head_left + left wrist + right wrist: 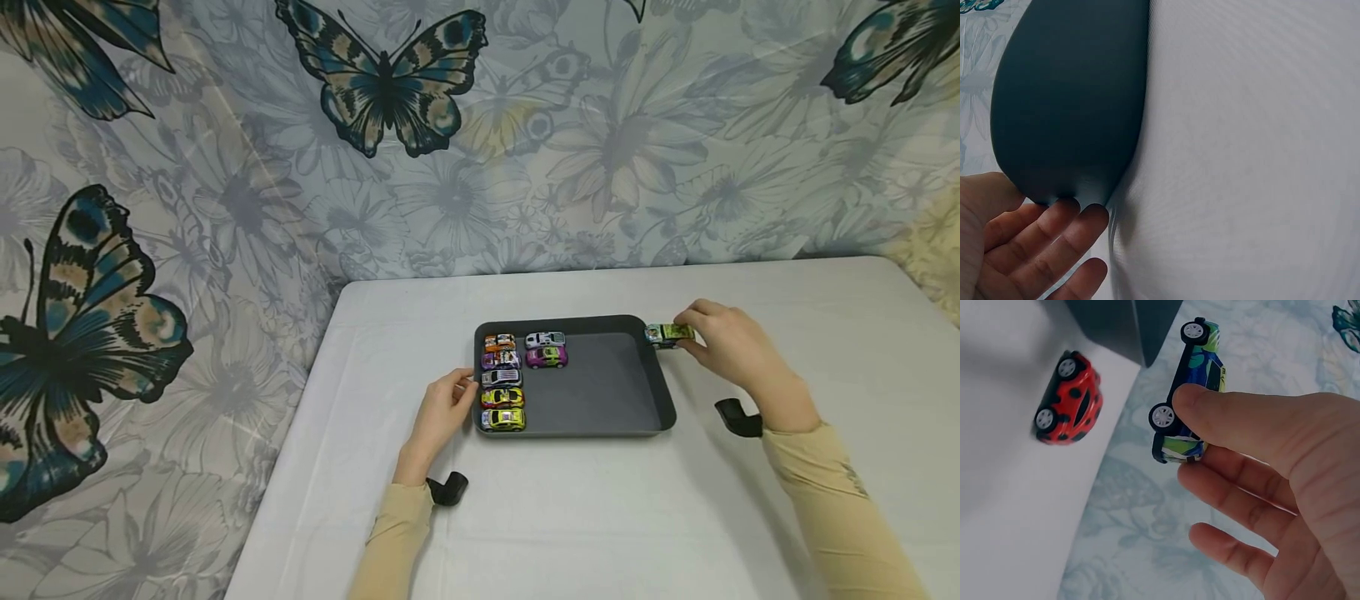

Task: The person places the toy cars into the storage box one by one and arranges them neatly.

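My right hand pinches a green, blue and yellow toy car between thumb and fingers. It is at the right rim of a dark grey baking tray. In the right wrist view the held car shows two wheels on its side. A red toy car with black spots appears beyond it on the white surface, beside the tray. My left hand touches the tray's left end with loosely bent fingers; its fingertips meet the outer wall.
Inside the tray, several toy cars, including a yellow one, form a column along the left side. A silver car and a purple-green car stand beside them. The tray lies on a white-covered table before a butterfly-patterned backdrop.
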Demonstrator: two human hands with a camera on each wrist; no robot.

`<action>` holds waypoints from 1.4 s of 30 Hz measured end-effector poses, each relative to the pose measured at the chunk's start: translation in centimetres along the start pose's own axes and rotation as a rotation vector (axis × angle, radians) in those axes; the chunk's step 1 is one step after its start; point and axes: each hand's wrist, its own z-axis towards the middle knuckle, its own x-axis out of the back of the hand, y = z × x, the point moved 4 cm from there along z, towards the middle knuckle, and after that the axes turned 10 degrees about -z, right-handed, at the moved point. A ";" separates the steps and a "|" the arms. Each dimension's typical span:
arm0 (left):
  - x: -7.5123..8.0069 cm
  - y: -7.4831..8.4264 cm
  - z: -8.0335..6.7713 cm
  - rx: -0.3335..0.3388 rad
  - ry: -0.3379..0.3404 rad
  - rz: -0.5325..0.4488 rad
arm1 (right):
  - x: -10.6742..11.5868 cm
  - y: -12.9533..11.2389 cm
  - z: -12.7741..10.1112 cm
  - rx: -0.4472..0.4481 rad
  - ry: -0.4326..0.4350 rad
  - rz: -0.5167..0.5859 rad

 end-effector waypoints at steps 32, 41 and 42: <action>0.0 0.0 0.1 -0.002 0.010 0.005 | -2.7 -6.6 3.2 0.125 -0.176 0.009; 0.0 0.0 0.0 0.008 -0.003 0.007 | -3.7 -8.0 3.8 0.174 -0.173 0.018; 0.0 0.0 0.0 0.005 -0.003 0.005 | -3.8 -8.1 3.9 0.180 -0.170 0.018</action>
